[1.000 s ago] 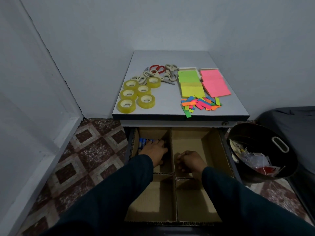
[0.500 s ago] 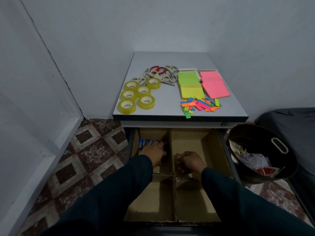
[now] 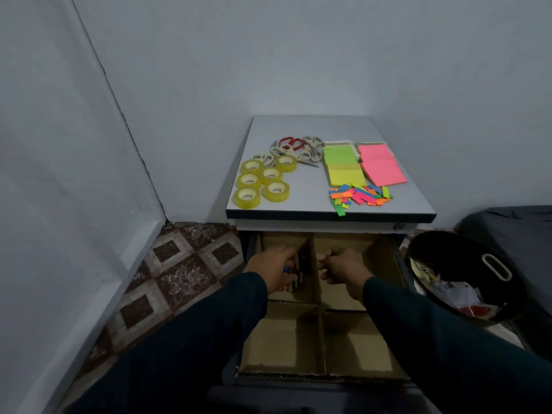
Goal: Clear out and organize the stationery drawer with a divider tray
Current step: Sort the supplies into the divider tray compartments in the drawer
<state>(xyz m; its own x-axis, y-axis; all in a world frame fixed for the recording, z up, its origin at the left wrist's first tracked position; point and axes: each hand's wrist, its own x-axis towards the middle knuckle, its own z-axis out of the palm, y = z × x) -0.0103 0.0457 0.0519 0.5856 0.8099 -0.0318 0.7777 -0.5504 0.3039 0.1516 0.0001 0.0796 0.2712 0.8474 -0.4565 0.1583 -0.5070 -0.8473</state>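
Note:
The open drawer holds a cardboard divider tray [image 3: 322, 339] with four compartments. My left hand [image 3: 273, 268] reaches into the far-left compartment, its fingers bent down over a cluster of small battery-like cylinders [image 3: 294, 280]. My right hand [image 3: 343, 268] is curled into a fist in the far-right compartment, close against the centre divider wall; whatever is in the fist is hidden. On the cabinet top [image 3: 313, 127] lie several tape rolls [image 3: 263, 182], scissors [image 3: 298, 149], sticky-note pads [image 3: 363, 164] and loose coloured flags [image 3: 360, 197].
A black bin [image 3: 466, 273] with scraps stands right of the drawer, a dark cushion [image 3: 513, 222] behind it. Grey walls close in at the left and back. Patterned floor tiles [image 3: 185, 273] lie to the left. Both near tray compartments hold nothing.
My left hand has slid forward over the blue cylinders that showed ahead of it. The right fist has stayed beside the divider wall.

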